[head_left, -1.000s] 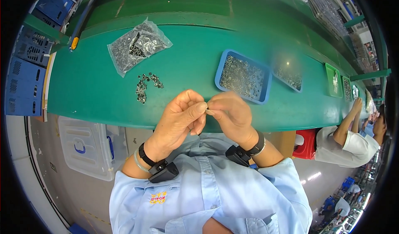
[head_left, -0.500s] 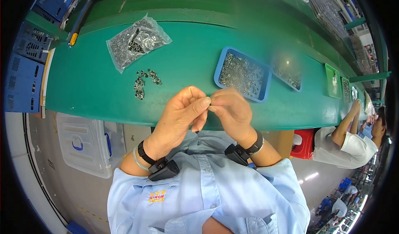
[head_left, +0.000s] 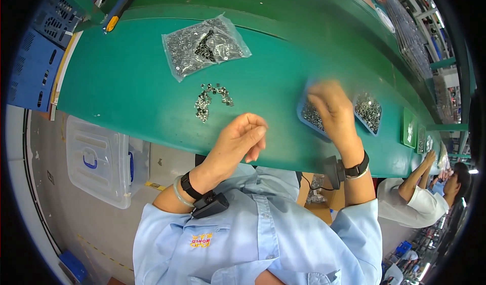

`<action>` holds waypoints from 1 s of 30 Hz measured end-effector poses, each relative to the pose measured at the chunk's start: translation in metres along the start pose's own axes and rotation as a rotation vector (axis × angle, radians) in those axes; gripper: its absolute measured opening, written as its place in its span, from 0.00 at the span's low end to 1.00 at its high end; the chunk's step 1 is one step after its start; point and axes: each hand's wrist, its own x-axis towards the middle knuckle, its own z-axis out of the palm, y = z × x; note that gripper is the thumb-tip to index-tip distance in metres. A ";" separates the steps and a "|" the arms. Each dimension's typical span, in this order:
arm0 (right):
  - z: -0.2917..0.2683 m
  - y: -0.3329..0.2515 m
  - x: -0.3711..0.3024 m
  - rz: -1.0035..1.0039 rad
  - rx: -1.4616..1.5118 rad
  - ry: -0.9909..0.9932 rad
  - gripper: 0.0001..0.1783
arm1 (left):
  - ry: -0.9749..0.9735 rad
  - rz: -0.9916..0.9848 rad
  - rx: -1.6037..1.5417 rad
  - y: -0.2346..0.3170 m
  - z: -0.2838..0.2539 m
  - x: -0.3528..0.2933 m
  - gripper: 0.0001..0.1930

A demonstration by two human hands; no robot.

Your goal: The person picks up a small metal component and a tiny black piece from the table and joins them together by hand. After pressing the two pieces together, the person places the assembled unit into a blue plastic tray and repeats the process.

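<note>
My left hand [head_left: 240, 140] is held over the near edge of the green table, its fingers curled and the thumb pressed against the index finger; whatever it holds is hidden. My right hand [head_left: 331, 107] is over the blue tray [head_left: 302, 114] of small metal parts, fingers bent together and tips pointing left. I cannot make out what is between those fingertips. Beyond my left hand lies a loose, curved pile of small shiny metal pieces [head_left: 203, 106]. Farther back is a clear plastic bag [head_left: 185, 52] full of small metal parts, with a dark strip of pieces on it.
A second blue tray [head_left: 368, 112] of metal parts sits to the right, with a green tray [head_left: 409, 128] past it. A yellow-tipped cutter [head_left: 112, 23] lies far left. Below stand a clear lidded bin [head_left: 98, 161] and a cardboard box [head_left: 334, 198]. A co-worker [head_left: 415, 199] sits at right.
My hands have parted. The right one has moved right, from touching the left to over the blue tray. My left hand stays curled near the table edge. The view has shifted.
</note>
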 end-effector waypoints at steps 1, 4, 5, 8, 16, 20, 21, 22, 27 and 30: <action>0.010 -0.009 0.013 -0.132 0.025 -0.070 0.06 | 0.011 -0.008 -0.008 0.000 -0.005 -0.002 0.07; 0.053 -0.034 0.051 -0.235 0.092 -0.230 0.05 | 0.028 -0.022 -0.032 0.002 -0.014 -0.008 0.06; 0.070 -0.037 0.062 -0.239 0.106 -0.275 0.06 | 0.020 -0.019 -0.048 0.003 -0.016 -0.008 0.06; 0.100 -0.050 0.084 -0.231 0.022 -0.417 0.05 | 0.015 -0.010 -0.087 0.006 -0.025 -0.010 0.06; 0.110 -0.058 0.089 -0.222 0.075 -0.457 0.06 | 0.025 0.035 -0.174 0.018 -0.037 -0.016 0.08; 0.084 -0.062 0.067 -0.236 0.202 -0.299 0.08 | 0.146 0.079 -0.203 0.026 -0.034 -0.014 0.10; 0.079 -0.064 0.058 -0.251 0.237 -0.237 0.09 | 0.171 0.099 -0.217 0.026 -0.033 -0.012 0.11; 0.073 -0.064 0.048 -0.241 0.228 -0.228 0.09 | 0.186 0.116 -0.227 0.026 -0.028 -0.010 0.12; 0.056 -0.061 0.008 -0.289 0.149 -0.109 0.13 | 0.140 0.097 -0.216 0.020 -0.009 -0.004 0.13; 0.047 -0.053 -0.008 -0.262 0.148 -0.080 0.14 | 0.069 0.034 -0.280 0.014 -0.002 0.001 0.12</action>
